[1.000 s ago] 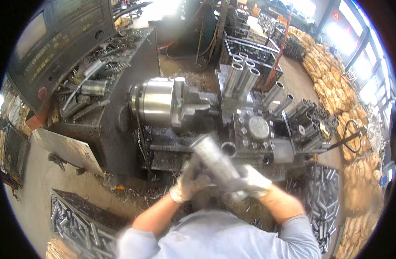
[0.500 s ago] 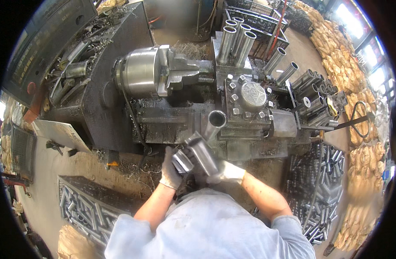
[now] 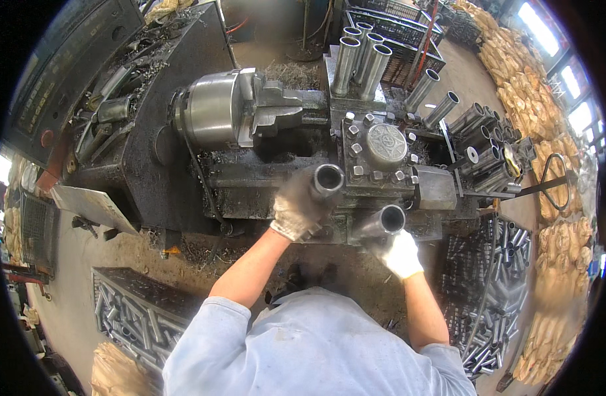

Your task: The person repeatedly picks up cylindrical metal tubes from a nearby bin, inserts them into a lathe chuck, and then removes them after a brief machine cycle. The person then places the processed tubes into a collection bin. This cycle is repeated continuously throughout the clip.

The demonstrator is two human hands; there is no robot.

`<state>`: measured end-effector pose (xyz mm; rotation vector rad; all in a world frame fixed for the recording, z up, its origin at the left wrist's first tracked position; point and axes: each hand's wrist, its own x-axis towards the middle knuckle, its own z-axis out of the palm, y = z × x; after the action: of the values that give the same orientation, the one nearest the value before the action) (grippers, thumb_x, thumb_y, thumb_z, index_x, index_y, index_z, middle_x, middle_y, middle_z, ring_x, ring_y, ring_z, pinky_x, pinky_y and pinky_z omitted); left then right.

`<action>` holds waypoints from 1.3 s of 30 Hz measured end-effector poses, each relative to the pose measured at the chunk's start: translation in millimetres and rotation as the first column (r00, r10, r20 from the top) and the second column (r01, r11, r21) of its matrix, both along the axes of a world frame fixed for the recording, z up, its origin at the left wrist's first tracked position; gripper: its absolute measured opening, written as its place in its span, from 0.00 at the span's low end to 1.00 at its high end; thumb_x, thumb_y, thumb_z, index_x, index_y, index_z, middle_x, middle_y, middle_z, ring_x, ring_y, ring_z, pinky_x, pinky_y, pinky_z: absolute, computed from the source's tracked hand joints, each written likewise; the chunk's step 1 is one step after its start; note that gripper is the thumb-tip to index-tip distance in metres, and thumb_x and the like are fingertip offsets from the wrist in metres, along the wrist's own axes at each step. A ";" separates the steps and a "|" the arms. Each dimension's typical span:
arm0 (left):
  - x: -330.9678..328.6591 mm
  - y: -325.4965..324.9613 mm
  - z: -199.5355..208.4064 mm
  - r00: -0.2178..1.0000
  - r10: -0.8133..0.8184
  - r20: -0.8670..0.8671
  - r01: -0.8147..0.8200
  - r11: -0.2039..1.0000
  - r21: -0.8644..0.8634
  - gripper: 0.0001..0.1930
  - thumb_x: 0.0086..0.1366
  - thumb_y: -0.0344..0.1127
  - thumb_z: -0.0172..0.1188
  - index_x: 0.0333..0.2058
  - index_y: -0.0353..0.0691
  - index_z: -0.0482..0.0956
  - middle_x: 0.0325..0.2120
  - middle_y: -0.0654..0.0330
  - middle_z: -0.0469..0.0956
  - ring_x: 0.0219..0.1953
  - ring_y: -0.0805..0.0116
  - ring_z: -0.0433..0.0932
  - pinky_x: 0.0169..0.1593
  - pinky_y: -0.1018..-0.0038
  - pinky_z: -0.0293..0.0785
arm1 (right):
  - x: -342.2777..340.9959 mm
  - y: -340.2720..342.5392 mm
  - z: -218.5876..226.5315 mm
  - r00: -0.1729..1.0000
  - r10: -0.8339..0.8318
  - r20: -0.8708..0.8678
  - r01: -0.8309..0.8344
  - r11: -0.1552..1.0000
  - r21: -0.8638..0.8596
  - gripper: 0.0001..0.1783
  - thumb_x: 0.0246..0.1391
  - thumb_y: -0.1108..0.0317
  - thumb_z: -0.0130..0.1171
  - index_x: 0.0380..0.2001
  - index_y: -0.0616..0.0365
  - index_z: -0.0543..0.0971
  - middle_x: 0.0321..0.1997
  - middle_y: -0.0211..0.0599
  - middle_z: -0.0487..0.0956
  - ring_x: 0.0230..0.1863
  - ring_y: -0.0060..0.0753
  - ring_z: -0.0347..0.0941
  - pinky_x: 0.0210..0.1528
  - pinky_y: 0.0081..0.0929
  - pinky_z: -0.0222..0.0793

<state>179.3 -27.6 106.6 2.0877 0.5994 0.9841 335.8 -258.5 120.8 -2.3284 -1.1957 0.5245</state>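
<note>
Lathe chuck (image 3: pixel 217 119) sits far left of both hands, jaws facing right, nothing clamped in it as far as I can tell. Left hand (image 3: pixel 295 208), gloved, fingers clenched around a steel tube (image 3: pixel 326 179); the tube's open mouth faces up toward the camera, long axis running down and left into the palm, so most of its length is hidden. It sits just in front of the square tool post (image 3: pixel 382 148), below and right of the chuck. Right hand (image 3: pixel 401 252), white glove, fingers wrapped on a second tube (image 3: pixel 385 221), open end also toward the camera, long axis slanting down toward the palm. The two tubes are near each other but apart, roughly parallel. Left hand is the nearer one to the chuck. Further right, racked tubes (image 3: pixel 478 142) lean on the machine, and a crate of loose tubes (image 3: pixel 488 290) lies low right.
</note>
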 end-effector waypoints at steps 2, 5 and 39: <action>-12.4 12.9 -5.3 0.997 0.061 0.056 -0.056 0.995 -0.084 0.35 0.55 0.37 0.83 0.59 0.36 0.78 0.50 0.55 0.85 0.51 0.58 0.85 0.55 0.65 0.83 | -19.5 -2.3 10.2 0.973 0.195 0.123 -0.172 0.969 -0.177 0.15 0.54 0.60 0.67 0.43 0.54 0.85 0.39 0.47 0.88 0.41 0.52 0.87 0.46 0.42 0.85; -55.3 30.5 -4.9 0.962 0.228 0.151 -0.184 0.947 -0.262 0.31 0.67 0.51 0.74 0.60 0.38 0.76 0.50 0.56 0.84 0.53 0.59 0.84 0.57 0.65 0.82 | -66.2 16.3 10.6 0.912 0.391 -0.125 -0.388 0.920 0.047 0.23 0.58 0.62 0.63 0.56 0.54 0.83 0.50 0.52 0.86 0.47 0.56 0.85 0.53 0.44 0.82; -29.0 90.2 -70.8 0.929 0.124 0.350 0.163 0.711 -0.684 0.19 0.76 0.39 0.59 0.60 0.36 0.79 0.51 0.55 0.83 0.50 0.66 0.82 0.56 0.68 0.79 | 79.1 245.1 196.7 0.497 0.517 0.697 -0.631 0.767 -0.119 0.29 0.49 0.67 0.70 0.57 0.59 0.78 0.43 0.52 0.87 0.42 0.53 0.88 0.46 0.49 0.84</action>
<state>150.3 62.6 35.8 1.1762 0.6233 0.9117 414.9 -13.3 317.5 -1.9621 -2.3299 -0.3326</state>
